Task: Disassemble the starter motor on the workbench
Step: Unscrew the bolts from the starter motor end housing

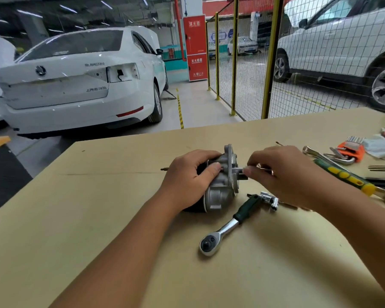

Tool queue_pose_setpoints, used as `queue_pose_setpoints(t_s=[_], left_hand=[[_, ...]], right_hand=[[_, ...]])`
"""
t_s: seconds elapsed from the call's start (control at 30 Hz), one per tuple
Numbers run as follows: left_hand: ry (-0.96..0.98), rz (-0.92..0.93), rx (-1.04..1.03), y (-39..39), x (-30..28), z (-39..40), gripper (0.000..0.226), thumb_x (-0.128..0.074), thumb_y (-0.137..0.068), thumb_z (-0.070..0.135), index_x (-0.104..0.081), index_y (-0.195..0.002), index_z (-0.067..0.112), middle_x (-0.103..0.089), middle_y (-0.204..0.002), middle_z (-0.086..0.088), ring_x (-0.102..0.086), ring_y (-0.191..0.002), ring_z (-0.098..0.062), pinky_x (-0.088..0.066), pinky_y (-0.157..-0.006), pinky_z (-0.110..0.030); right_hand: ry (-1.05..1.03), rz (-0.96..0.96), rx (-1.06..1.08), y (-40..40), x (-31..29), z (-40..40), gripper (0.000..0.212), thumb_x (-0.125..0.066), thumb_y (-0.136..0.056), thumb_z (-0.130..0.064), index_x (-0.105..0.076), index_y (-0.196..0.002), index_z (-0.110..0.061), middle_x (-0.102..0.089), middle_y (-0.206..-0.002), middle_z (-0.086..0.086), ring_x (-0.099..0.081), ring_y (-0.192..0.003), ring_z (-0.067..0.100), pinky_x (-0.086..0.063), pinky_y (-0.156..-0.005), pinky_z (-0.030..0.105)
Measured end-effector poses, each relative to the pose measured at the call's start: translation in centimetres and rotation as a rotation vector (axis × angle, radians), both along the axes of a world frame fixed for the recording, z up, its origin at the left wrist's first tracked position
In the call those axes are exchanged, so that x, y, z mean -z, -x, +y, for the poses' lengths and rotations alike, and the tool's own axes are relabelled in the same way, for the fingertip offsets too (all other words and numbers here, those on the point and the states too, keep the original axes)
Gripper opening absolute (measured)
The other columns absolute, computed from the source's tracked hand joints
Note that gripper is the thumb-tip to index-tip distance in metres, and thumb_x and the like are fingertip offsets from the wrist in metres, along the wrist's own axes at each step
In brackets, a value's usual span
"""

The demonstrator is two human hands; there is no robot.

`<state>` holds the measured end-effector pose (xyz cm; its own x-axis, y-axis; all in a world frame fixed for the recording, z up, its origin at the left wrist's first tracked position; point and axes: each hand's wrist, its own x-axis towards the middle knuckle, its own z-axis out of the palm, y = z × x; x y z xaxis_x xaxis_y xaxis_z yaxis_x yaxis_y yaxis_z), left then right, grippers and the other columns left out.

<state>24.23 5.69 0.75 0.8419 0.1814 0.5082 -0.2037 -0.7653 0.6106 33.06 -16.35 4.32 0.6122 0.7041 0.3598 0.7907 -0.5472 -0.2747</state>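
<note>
The starter motor [220, 187], with a silver cast housing and a dark body, lies on its side in the middle of the tan workbench [98, 218]. My left hand [189, 178] grips its body from the left, thumb on the housing. My right hand [282, 174] pinches a thin metal shaft or tool [238, 169] that sticks out of the housing's right face. A long bolt tip [164, 169] pokes out to the left of my left hand.
A ratchet [229, 225] with a green-black handle lies just in front of the motor, sockets [270, 200] beside it. At the right lie a green-yellow screwdriver [342, 174], wrenches, an orange hex key set [349, 152] and gloves. Beyond the bench stand a white car and a yellow mesh fence.
</note>
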Motion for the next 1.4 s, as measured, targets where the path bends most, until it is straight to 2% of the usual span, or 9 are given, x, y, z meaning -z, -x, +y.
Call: queue_pose_setpoints(t_s=[0.07, 0.2, 0.37, 0.53, 0.77, 0.93, 1.1, 1.3, 1.4], left_hand=[[-0.011, -0.005, -0.001, 0.0, 0.1, 0.1, 0.036, -0.062, -0.091, 0.040, -0.074, -0.123, 0.027, -0.072, -0.116, 0.017, -0.064, -0.110, 0.000, -0.052, -0.100, -0.033], [-0.020, -0.003, 0.004, 0.0, 0.0, 0.2, 0.037, -0.064, -0.090, 0.040, -0.073, -0.124, 0.027, -0.072, -0.118, 0.017, -0.064, -0.111, 0.000, -0.052, -0.101, -0.034], [-0.015, 0.001, 0.005, 0.0, 0.1, 0.1, 0.037, -0.063, -0.091, 0.041, -0.073, -0.124, 0.028, -0.072, -0.117, 0.017, -0.065, -0.110, -0.002, -0.052, -0.100, -0.036], [-0.009, -0.005, -0.001, -0.1, 0.1, 0.2, 0.037, -0.061, -0.092, 0.041, -0.073, -0.123, 0.026, -0.073, -0.117, 0.016, -0.065, -0.111, -0.004, -0.052, -0.100, -0.038], [-0.002, 0.004, -0.008, 0.0, 0.1, 0.1, 0.038, -0.059, -0.093, 0.039, -0.073, -0.126, 0.025, -0.072, -0.121, 0.014, -0.064, -0.115, -0.005, -0.051, -0.103, -0.039], [-0.004, 0.014, -0.016, 0.1, 0.0, 0.0, 0.038, -0.059, -0.093, 0.040, -0.073, -0.126, 0.026, -0.072, -0.121, 0.014, -0.064, -0.115, -0.005, -0.051, -0.104, -0.039], [-0.014, 0.019, -0.019, 0.3, 0.0, -0.1, 0.040, -0.061, -0.091, 0.040, -0.072, -0.127, 0.025, -0.072, -0.120, 0.013, -0.065, -0.114, -0.007, -0.052, -0.103, -0.041], [-0.009, 0.026, -0.019, 0.3, -0.1, -0.2, 0.042, -0.061, -0.090, 0.040, -0.072, -0.127, 0.024, -0.072, -0.120, 0.012, -0.065, -0.114, -0.008, -0.052, -0.103, -0.041], [-0.009, 0.024, -0.017, 0.3, -0.2, -0.2, 0.041, -0.061, -0.090, 0.039, -0.072, -0.126, 0.024, -0.072, -0.120, 0.012, -0.065, -0.113, -0.008, -0.052, -0.103, -0.040]], right_hand=[[-0.026, 0.011, -0.014, -0.1, 0.0, 0.1, 0.040, -0.043, -0.091, -0.050, -0.073, -0.092, -0.023, -0.058, -0.082, -0.009, -0.053, -0.076, 0.008, -0.043, -0.068, 0.033], [-0.070, -0.017, -0.006, -0.4, -0.2, 0.2, 0.019, -0.063, -0.094, -0.031, -0.074, -0.092, -0.017, -0.056, -0.085, -0.010, -0.054, -0.077, 0.011, -0.045, -0.071, 0.033], [-0.033, -0.124, 0.014, 0.0, -0.4, 0.1, 0.021, -0.060, -0.085, -0.047, -0.070, -0.085, -0.029, -0.054, -0.082, -0.019, -0.055, -0.079, 0.014, -0.050, -0.078, 0.044], [-0.084, -0.095, -0.049, -0.4, 0.1, -0.1, 0.009, -0.075, -0.086, -0.035, -0.070, -0.082, -0.029, -0.057, -0.077, -0.017, -0.052, -0.067, 0.001, -0.042, -0.059, 0.025], [-0.032, -0.052, -0.102, -1.1, -0.6, -0.7, 0.012, -0.068, -0.093, -0.019, -0.080, -0.095, -0.016, -0.063, -0.088, -0.004, -0.053, -0.074, 0.001, -0.035, -0.067, 0.010], [-0.008, -0.064, -0.052, -0.8, -0.7, -0.5, 0.015, -0.064, -0.096, -0.019, -0.079, -0.096, -0.014, -0.061, -0.091, -0.004, -0.055, -0.080, 0.013, -0.042, -0.073, 0.027], [0.069, -0.126, 0.030, -0.5, -0.8, -0.5, 0.010, -0.062, -0.095, -0.039, -0.068, -0.091, -0.033, -0.052, -0.088, -0.021, -0.053, -0.085, 0.013, -0.049, -0.082, 0.043], [-0.024, 0.019, -0.032, -0.8, -0.5, -0.7, 0.009, -0.067, -0.095, -0.028, -0.065, -0.088, -0.024, -0.060, -0.078, -0.015, -0.054, -0.074, 0.005, -0.040, -0.063, 0.019], [-0.029, 0.017, -0.074, -0.7, -0.6, -0.6, 0.013, -0.061, -0.098, -0.022, -0.072, -0.091, -0.020, -0.062, -0.081, -0.006, -0.054, -0.077, 0.012, -0.037, -0.065, 0.021]])
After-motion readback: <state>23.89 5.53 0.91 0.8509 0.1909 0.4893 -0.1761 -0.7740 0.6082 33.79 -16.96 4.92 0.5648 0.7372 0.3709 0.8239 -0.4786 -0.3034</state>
